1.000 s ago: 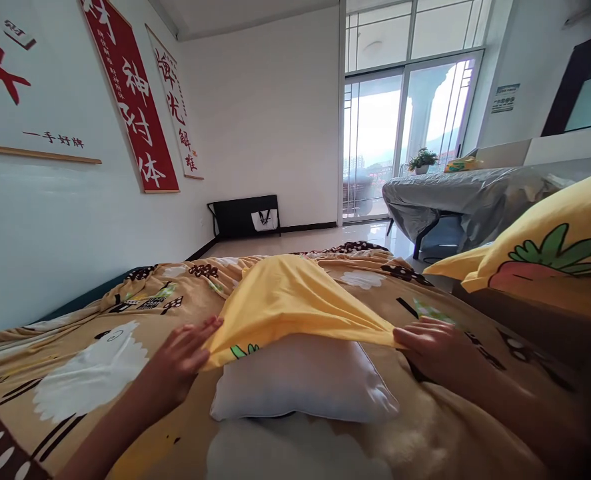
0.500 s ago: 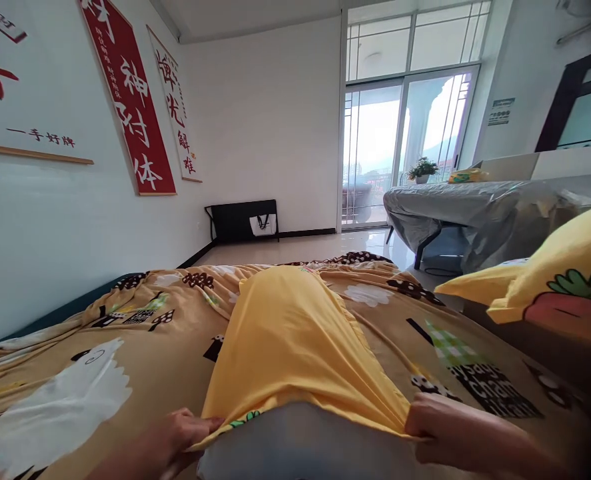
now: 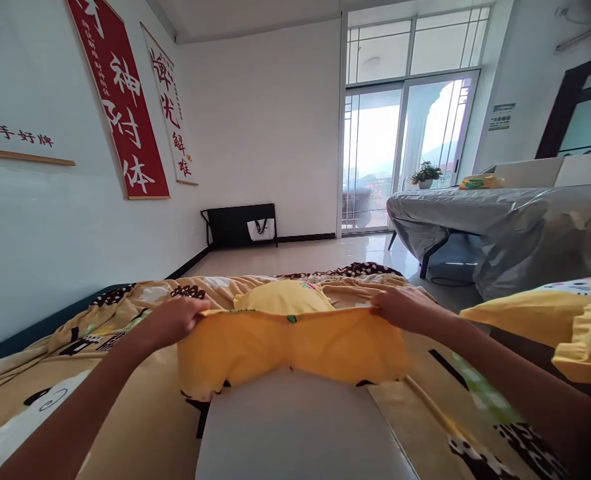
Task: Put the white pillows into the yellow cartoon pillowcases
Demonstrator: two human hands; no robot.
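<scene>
My left hand [image 3: 191,316] and my right hand [image 3: 386,309] are both closed on a yellow pillowcase [image 3: 290,340], one at each side. Its near edge is lifted between them, so a band of cloth with small green and dark print hangs down. Beyond the hands, the far part [image 3: 280,295] of the yellow cloth lies in a low mound on the bed. Under and in front of the cloth is a flat, pale grey, straight-sided piece [image 3: 300,427]; I cannot tell whether it is a pillow or a board. My fingertips are partly hidden by the cloth.
A tan patterned blanket [image 3: 140,400] covers the bed. Yellow frilled pillows [image 3: 535,310] lie at the right. Beyond stand a plastic-covered table [image 3: 500,213] with a potted plant [image 3: 426,175], and a black folded panel [image 3: 230,227] with a white bag [image 3: 260,230] against it.
Both hands have moved up and forward, carrying the pillowcase's near edge away from me. More of the pale grey piece is uncovered. The view has shifted slightly.
</scene>
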